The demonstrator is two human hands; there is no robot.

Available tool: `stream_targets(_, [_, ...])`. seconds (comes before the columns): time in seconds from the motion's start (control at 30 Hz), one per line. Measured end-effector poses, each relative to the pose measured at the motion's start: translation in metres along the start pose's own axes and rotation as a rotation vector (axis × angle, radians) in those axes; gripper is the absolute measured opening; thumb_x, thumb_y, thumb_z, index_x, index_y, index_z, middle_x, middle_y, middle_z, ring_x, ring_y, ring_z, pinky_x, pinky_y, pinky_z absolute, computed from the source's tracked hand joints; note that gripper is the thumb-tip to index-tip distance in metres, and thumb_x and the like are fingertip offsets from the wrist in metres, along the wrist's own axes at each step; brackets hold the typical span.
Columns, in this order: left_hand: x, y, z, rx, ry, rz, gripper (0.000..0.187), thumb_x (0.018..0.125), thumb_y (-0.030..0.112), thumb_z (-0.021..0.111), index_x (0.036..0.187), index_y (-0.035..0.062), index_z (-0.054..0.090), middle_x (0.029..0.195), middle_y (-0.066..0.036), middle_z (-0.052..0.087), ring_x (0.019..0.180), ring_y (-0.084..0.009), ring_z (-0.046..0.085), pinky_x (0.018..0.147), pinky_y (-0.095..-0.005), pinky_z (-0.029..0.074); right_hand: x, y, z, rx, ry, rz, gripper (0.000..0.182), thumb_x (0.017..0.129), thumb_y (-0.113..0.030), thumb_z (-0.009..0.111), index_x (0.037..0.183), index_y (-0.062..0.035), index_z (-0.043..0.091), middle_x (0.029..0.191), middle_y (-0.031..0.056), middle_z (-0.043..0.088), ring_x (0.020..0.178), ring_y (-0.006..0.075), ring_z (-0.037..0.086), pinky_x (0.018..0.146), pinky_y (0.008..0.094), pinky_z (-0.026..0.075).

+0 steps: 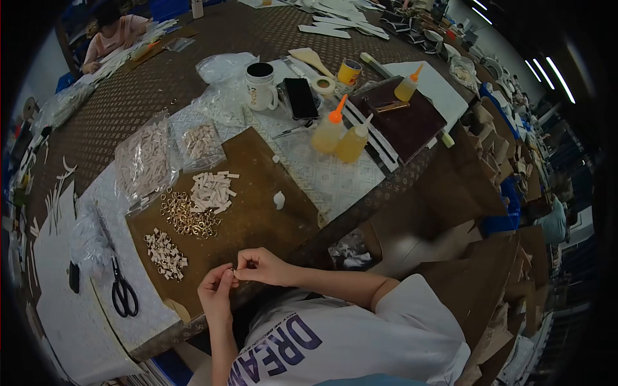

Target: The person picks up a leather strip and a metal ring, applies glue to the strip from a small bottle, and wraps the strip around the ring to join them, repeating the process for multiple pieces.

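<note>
My left hand (219,286) and my right hand (261,267) meet at the near edge of the brown mat (270,206). Fingertips of both hands pinch something tiny between them, too small to name. On the mat, left of my hands, lies a pile of small whitish pieces with metal (166,255). Gold metal rings (192,213) are heaped above it, and a pile of pale flat strips (212,191) touches the rings. Two small white lumps, one of them (279,200) nearer to me, rest on the mat's right part.
Bagged pale pieces (143,157), black scissors (122,293), a mug (261,87), a phone (300,98) and glue bottles (328,128) surround the mat. An open box (354,248) stands below the table edge. Another person (116,35) sits at the far left.
</note>
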State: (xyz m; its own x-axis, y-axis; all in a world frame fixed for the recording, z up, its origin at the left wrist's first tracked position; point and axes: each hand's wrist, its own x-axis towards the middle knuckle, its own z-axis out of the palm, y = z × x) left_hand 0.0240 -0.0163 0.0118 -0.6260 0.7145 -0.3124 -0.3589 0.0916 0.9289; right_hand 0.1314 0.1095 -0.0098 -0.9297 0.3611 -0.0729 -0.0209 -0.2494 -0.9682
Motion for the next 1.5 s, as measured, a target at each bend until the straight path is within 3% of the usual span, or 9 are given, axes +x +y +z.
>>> stream_targets(0.2, [-0.010,0.000,0.016,0.511,0.133,0.494,0.011,0.086,0.004,0.061,0.094,-0.0019,0.065,0.084,-0.004,0.064,0.073,-0.0078,0.057,0.068,-0.0204,0.046,0.002,0.008,0.000,0.042,0.075,0.006,0.015,0.082,-0.010,0.065,0.073,-0.0043,0.053,0.067,-0.0040,0.052,0.061,0.0012,0.044,0.054,0.0189,0.034])
stream_targets(0.3, [-0.005,-0.004,0.008,0.310,0.106,0.285,0.009,0.085,0.002,0.061,0.092,-0.0020,0.065,0.085,-0.005,0.064,0.075,-0.0087,0.057,0.069,-0.0215,0.047,0.000,0.017,0.003,0.086,0.059,0.013,0.014,0.085,-0.012,0.064,0.079,-0.0038,0.055,0.073,-0.0006,0.058,0.067,0.0021,0.050,0.058,0.0188,0.039])
stream_targets(0.5, [-0.003,-0.010,0.001,0.360,0.073,0.318,0.010,0.086,0.003,0.060,0.093,-0.0021,0.064,0.086,-0.005,0.064,0.075,-0.0086,0.058,0.069,-0.0212,0.047,-0.001,-0.001,0.002,-0.086,-0.019,0.232,0.014,0.086,-0.016,0.063,0.083,-0.0034,0.057,0.072,-0.0014,0.059,0.063,0.0017,0.048,0.054,0.0186,0.038])
stream_targets(0.7, [0.002,-0.006,-0.004,0.112,0.010,0.082,0.011,0.086,0.004,0.061,0.092,-0.0029,0.065,0.087,-0.006,0.064,0.077,-0.0085,0.057,0.068,-0.0219,0.047,-0.003,0.004,0.006,-0.035,0.008,0.019,0.013,0.087,-0.013,0.060,0.081,-0.0031,0.055,0.073,-0.0023,0.057,0.066,0.0015,0.046,0.057,0.0191,0.037])
stream_targets(0.9, [-0.014,0.008,0.016,0.558,0.103,0.489,0.011,0.087,0.005,0.059,0.093,-0.0019,0.065,0.084,-0.003,0.063,0.074,-0.0069,0.055,0.066,-0.0210,0.046,0.000,0.015,0.002,-0.064,0.039,0.007,0.014,0.085,-0.010,0.060,0.076,-0.0040,0.051,0.072,-0.0025,0.053,0.067,0.0022,0.044,0.057,0.0204,0.036])
stream_targets(1.0, [-0.010,0.001,0.011,0.516,0.102,0.438,0.010,0.086,0.004,0.060,0.093,-0.0009,0.065,0.081,-0.004,0.062,0.074,-0.0090,0.057,0.067,-0.0217,0.046,-0.002,0.016,0.006,-0.086,0.055,-0.043,0.015,0.084,-0.008,0.060,0.074,-0.0045,0.050,0.071,-0.0027,0.051,0.065,0.0028,0.043,0.056,0.0209,0.034])
stream_targets(1.1, [-0.002,-0.004,0.004,0.080,0.026,0.104,0.009,0.085,0.003,0.060,0.092,-0.0003,0.065,0.080,-0.006,0.061,0.076,-0.0114,0.057,0.068,-0.0236,0.046,-0.003,0.011,0.011,-0.024,0.083,-0.063,0.018,0.080,-0.008,0.061,0.070,-0.0041,0.047,0.065,-0.0023,0.047,0.060,0.0036,0.041,0.052,0.0228,0.033])
stream_targets(1.3, [-0.015,0.007,0.021,0.623,0.085,0.505,0.010,0.088,0.005,0.058,0.093,-0.0014,0.064,0.085,-0.003,0.062,0.079,-0.0081,0.055,0.070,-0.0227,0.046,0.000,0.022,0.003,-0.092,0.119,-0.095,0.017,0.080,-0.008,0.061,0.071,-0.0039,0.047,0.068,-0.0018,0.048,0.063,0.0039,0.042,0.052,0.0226,0.033])
stream_targets(1.5, [-0.001,-0.007,0.010,0.173,0.043,0.196,0.009,0.088,0.006,0.059,0.092,-0.0008,0.063,0.081,-0.003,0.060,0.074,-0.0089,0.055,0.066,-0.0227,0.045,-0.002,0.011,0.008,-0.023,0.085,-0.096,0.015,0.083,-0.006,0.059,0.073,-0.0039,0.048,0.070,-0.0014,0.048,0.066,0.0041,0.042,0.057,0.0221,0.034])
